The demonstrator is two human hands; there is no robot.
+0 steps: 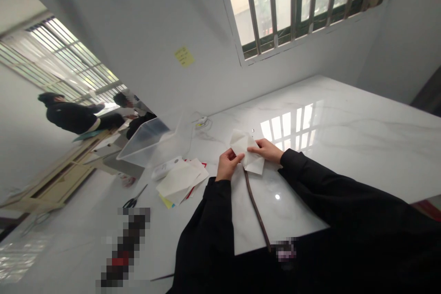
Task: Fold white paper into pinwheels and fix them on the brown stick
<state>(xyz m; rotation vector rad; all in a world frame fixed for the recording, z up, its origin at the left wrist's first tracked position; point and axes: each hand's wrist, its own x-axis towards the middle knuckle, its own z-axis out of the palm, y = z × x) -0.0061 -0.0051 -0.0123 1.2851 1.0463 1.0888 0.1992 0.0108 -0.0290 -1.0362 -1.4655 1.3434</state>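
Observation:
Between both hands is a piece of folded white paper (240,140), held just above the marble-patterned table. My left hand (228,164) pinches its left lower edge with thumb and fingers. On the other side, my right hand (267,150) grips the right part, thumb lying over the paper. A thin brown stick (254,204) runs from under the paper's lower end down toward the table's front edge; whether it is attached to the paper I cannot tell. Beside my left hand lies a stack of cream and coloured paper sheets (182,180).
A clear plastic bin (148,142) stands at the left, with a white box (167,167) near it. Scissors (135,198) lie on the marble table (354,138). A cable (203,123) rests by the wall. Two people (70,112) sit in the background. A yellow note (184,56) is on the wall.

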